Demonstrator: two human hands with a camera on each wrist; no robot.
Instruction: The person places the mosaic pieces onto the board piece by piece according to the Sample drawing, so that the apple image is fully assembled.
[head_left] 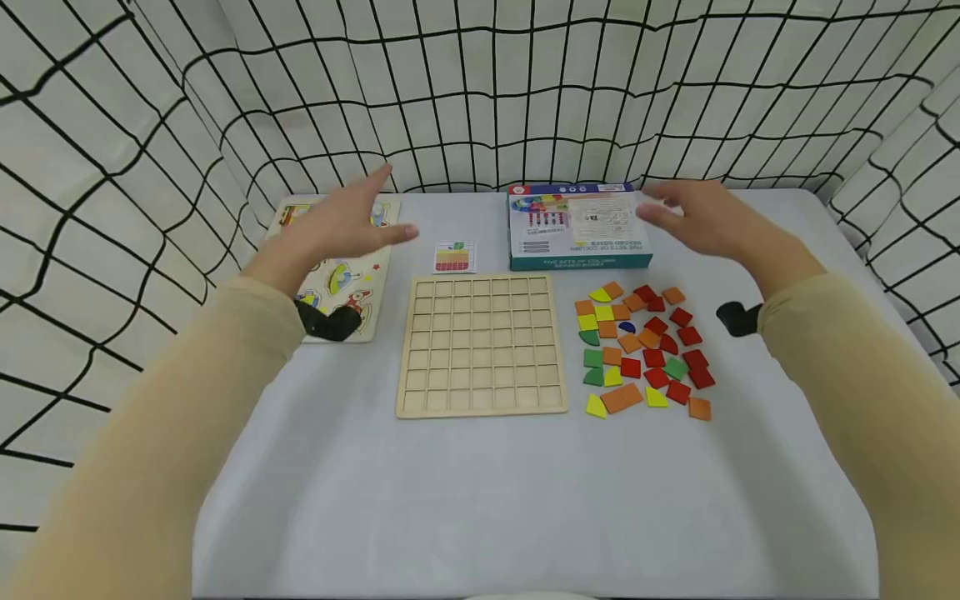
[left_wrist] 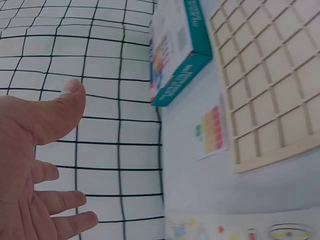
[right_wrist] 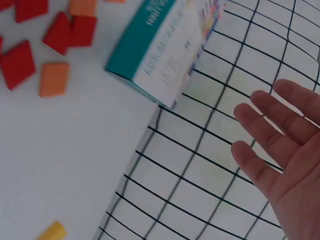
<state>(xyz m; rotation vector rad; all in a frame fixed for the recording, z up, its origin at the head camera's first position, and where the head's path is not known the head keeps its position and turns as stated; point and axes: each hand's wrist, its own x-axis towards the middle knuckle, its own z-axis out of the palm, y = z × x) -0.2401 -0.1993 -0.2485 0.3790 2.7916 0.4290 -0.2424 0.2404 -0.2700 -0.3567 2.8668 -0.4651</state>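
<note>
My left hand [head_left: 341, 218] is raised over the illustrated board [head_left: 375, 287] at the left, thumb spread and fingers extended, holding nothing. My right hand [head_left: 701, 218] hovers beside the right end of the teal-edged box [head_left: 581, 237], fingers extended, with nothing in it. Between the arms lies a square wooden grid board [head_left: 482, 346], its square cells bare. Behind it is a small pattern card [head_left: 453, 257] showing coloured squares and a green leaf shape. Red, orange, yellow and green flat pieces [head_left: 631, 367], with one blue one, lie loose to the right of the grid board.
A white table [head_left: 525, 500] carries everything. Black netting [head_left: 480, 100] over white walls surrounds its back and sides. A yellow object [right_wrist: 52, 231] shows at the lower left of the right wrist view.
</note>
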